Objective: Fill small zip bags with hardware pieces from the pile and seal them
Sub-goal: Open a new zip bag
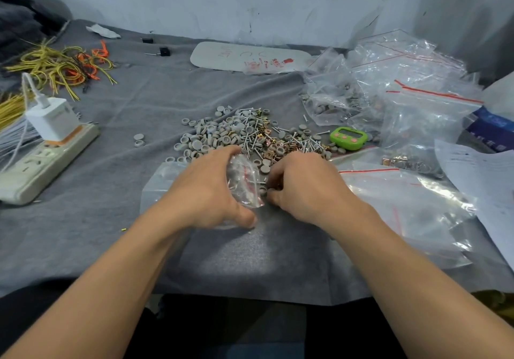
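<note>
Beside the hardware pile [250,136], left hand [211,189] gripping zip bag [246,183], right hand [303,186] pinching pieces

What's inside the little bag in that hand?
Through the small zip bag in the left hand, what look like a few thin silver nails show near its mouth. Crinkles, glare and the hand hide the rest.

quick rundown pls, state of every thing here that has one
left hand, fingers curled round the small zip bag
right hand, fingers curled beside the bag; what they hold is hidden
small zip bag, crumpled; sealed or not unclear
hardware pile, loose, spread on the cloth
charger, plugged into the power strip
green timer, face up, display unreadable
</note>
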### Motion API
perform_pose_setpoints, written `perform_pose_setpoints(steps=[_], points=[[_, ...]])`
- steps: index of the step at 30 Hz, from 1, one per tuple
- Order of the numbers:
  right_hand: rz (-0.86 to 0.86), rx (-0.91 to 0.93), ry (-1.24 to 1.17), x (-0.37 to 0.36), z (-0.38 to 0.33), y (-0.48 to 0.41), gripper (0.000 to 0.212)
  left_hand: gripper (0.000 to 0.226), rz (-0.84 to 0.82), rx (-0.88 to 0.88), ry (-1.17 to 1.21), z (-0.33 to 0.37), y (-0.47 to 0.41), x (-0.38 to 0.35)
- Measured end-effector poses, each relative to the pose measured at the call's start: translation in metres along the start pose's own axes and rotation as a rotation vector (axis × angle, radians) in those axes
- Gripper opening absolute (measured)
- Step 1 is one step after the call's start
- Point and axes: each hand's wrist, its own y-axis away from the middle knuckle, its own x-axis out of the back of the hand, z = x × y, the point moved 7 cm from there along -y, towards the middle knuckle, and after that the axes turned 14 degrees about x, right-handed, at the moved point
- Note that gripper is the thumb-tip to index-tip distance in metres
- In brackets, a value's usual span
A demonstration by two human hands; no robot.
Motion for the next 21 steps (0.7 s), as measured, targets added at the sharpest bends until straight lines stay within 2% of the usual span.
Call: perform_pose_setpoints(steps=[3, 4, 7, 9, 12, 16, 18, 21], points=[[0.046, -0.02, -0.068, 0.003, 0.006, 0.001, 0.008, 0.135, -0.013, -0.003, 0.028, 0.001, 0.0, 0.0], [0.08, -0.045, -0.138, 0.004, 0.009, 0.001, 0.005, 0.134, 0.001, -0.003, 0.036, 0.002, -0.001, 0.001], [0.14, -0.076, -0.379, 0.001, 0.014, -0.003, 0.015, 0.134, 0.045, -0.004, 0.076, 0.007, -0.003, 0.003], [0.154, -0.065, -0.556, -0.005, 0.009, -0.008, 0.01, 0.131, 0.057, -0.019, 0.155, 0.009, -0.003, 0.003], [0.198, -0.041, -0.771, -0.007, -0.003, -0.015, 0.008, 0.115, 0.095, -0.079, 0.218, 0.012, -0.002, 0.004], [0.177, 0.03, -0.868, -0.009, -0.023, -0.024, 0.014, 0.08, 0.147, -0.166, 0.219, 0.016, -0.001, 0.009], [0.157, 0.051, -0.932, -0.005, -0.027, -0.026, 0.017, 0.075, 0.182, -0.162, 0.267, 0.011, 0.0, 0.016], [0.252, -0.023, -0.982, 0.008, -0.011, -0.027, 0.019, 0.073, 0.246, -0.129, 0.338, -0.001, -0.002, 0.027]])
